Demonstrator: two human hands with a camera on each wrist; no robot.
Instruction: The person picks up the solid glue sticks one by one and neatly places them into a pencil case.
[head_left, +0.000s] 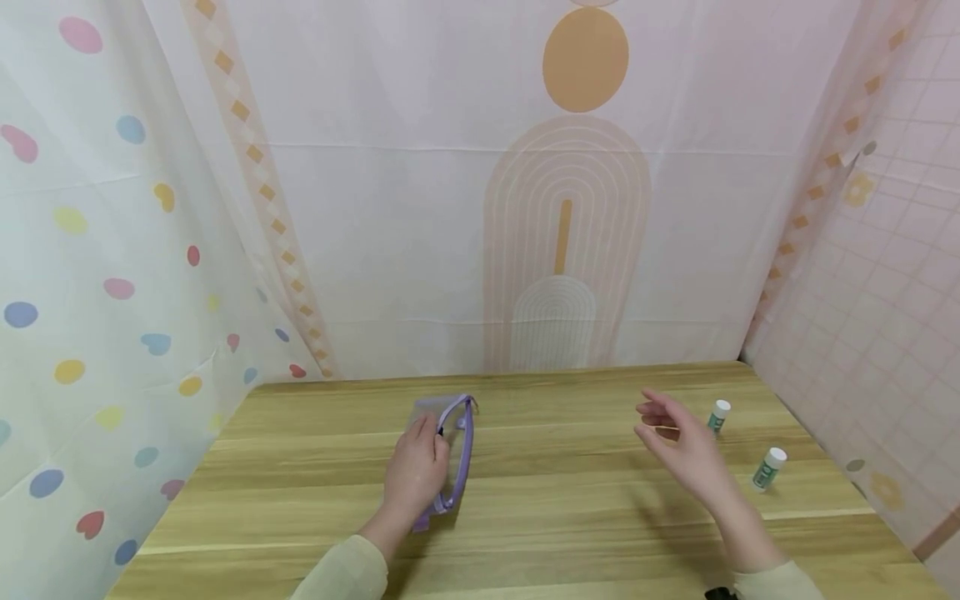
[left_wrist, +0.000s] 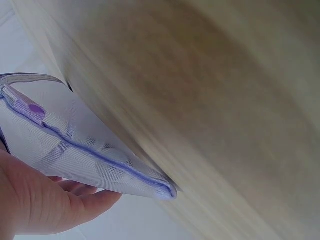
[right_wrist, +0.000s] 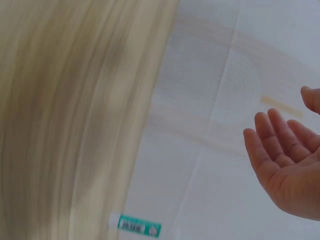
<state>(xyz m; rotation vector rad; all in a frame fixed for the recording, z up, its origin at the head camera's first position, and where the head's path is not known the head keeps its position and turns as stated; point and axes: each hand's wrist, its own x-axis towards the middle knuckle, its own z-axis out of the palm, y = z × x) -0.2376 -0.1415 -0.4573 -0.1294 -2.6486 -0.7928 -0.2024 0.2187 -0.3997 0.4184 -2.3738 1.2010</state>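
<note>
A see-through mesh zipper pouch (head_left: 467, 454) with purple trim stands on its edge at the left-centre of the table, its zipper side turned right. My left hand (head_left: 416, 471) grips the pouch from the left. In the left wrist view the fingers curl along the mesh pouch (left_wrist: 85, 145), and some pale shapes show faintly through it. Held in the air over the right half of the table, my right hand (head_left: 693, 458) has relaxed, slightly bent fingers around nothing. Close to its right are two glue sticks, one farther back (head_left: 720, 414) and one nearer (head_left: 768, 469), both upright with white caps.
The wood-grain table (head_left: 555, 508) backs onto a pale patterned curtain (head_left: 420, 250). A dotted curtain (head_left: 90, 333) hangs along the left side, and a checked one (head_left: 885, 333) along the right.
</note>
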